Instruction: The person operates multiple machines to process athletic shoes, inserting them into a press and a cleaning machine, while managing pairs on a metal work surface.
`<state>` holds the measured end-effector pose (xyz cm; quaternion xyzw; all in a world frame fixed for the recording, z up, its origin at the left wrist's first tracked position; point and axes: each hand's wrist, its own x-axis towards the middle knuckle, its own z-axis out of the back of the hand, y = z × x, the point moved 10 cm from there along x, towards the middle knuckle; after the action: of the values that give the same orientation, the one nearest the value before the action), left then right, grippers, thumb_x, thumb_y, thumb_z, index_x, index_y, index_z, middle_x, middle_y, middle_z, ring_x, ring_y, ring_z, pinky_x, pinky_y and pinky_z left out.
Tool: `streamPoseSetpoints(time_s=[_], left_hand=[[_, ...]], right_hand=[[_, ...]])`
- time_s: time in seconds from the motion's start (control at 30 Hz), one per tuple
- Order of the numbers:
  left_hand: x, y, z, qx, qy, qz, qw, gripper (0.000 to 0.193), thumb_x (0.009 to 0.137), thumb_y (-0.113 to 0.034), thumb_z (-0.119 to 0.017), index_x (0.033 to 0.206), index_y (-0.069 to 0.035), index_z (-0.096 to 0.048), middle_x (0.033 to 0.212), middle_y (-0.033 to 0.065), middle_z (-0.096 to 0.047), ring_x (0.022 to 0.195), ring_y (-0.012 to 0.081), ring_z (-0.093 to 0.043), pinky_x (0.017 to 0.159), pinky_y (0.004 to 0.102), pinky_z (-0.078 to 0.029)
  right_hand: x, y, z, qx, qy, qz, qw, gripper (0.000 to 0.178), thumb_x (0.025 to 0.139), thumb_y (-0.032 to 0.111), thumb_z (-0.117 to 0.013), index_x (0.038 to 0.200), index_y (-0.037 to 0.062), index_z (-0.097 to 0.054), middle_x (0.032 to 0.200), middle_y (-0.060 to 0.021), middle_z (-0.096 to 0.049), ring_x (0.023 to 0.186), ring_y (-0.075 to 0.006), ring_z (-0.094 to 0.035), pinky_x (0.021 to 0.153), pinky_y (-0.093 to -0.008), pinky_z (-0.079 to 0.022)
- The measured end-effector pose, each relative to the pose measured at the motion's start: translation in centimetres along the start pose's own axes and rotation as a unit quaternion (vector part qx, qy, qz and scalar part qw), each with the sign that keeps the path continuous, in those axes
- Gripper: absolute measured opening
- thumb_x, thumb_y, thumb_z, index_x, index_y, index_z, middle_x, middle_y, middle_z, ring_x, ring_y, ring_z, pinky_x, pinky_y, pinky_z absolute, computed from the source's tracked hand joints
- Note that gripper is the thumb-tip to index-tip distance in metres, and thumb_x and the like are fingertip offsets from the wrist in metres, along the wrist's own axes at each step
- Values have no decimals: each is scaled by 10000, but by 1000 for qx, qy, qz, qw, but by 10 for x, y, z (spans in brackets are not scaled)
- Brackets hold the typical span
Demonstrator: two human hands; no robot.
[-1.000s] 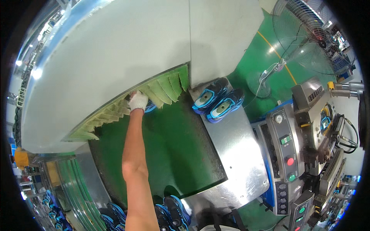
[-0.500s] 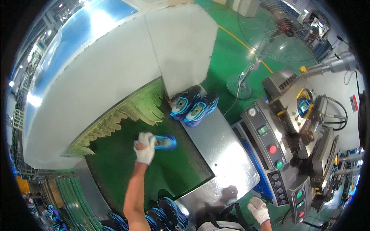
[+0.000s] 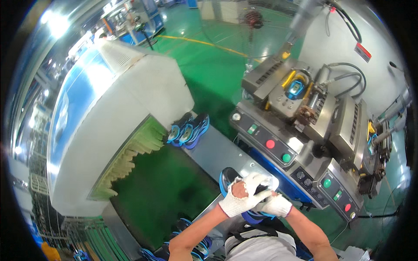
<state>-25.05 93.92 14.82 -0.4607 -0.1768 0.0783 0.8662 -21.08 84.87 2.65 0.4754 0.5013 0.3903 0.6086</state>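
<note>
Both my hands, in white gloves with bare skin showing at some fingers, are close together in front of my body. My left hand (image 3: 242,198) is closed over a black and blue sports shoe (image 3: 227,177), whose one end sticks out past the fingers. Against its other side, my right hand (image 3: 277,205) is curled round the shoe, and its fingertips are partly hidden. A blue sole edge shows beneath the hands. The shoe is above the near end of the metal ledge (image 3: 224,152).
A pair of matching shoes (image 3: 188,132) stands at the ledge's far end. Left is a green conveyor belt (image 3: 159,182) under a strip curtain (image 3: 135,154). More shoes (image 3: 202,249) lie near my left forearm. Right, a press machine (image 3: 283,98) with buttons holds a blue shoe part (image 3: 295,89).
My left hand has moved right from over the green belt, where it held a blue shoe. My right hand has come in to join it on a shoe. The view has turned right.
</note>
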Motion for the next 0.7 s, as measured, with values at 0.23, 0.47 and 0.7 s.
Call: streamPoseSetpoints(time_s=[0.23, 0.47, 0.7], left_hand=[[135, -60, 12, 102, -120, -148, 976, 596, 837, -53, -809, 1368, 14, -545, 1304, 194, -580, 1146, 304, -630, 917, 376, -581], [351, 41, -64, 126, -46, 6, 991, 629, 893, -232, -768, 1403, 29, -510, 1336, 223, -601, 1182, 305, -648, 988, 403, -540], [495, 126, -138, 243, -90, 99, 961, 919, 760, -368, -867, 1464, 39, -438, 1363, 283, -577, 1290, 423, -548, 1100, 453, -438]], right_hand=[[-125, 25, 137, 323, -217, -92, 917, 715, 778, 103, -845, 1410, -22, -536, 1084, -57, -697, 822, -110, -636, 661, -267, -514], [-195, 47, 241, 454, -317, 70, 830, 758, 741, -26, -729, 1455, -72, -477, 1318, -164, -650, 1132, -245, -672, 987, -403, -565], [-264, -9, 277, 395, -467, 23, 791, 739, 748, -18, -709, 1440, -64, -452, 1226, -174, -675, 1047, -279, -700, 914, -417, -599]])
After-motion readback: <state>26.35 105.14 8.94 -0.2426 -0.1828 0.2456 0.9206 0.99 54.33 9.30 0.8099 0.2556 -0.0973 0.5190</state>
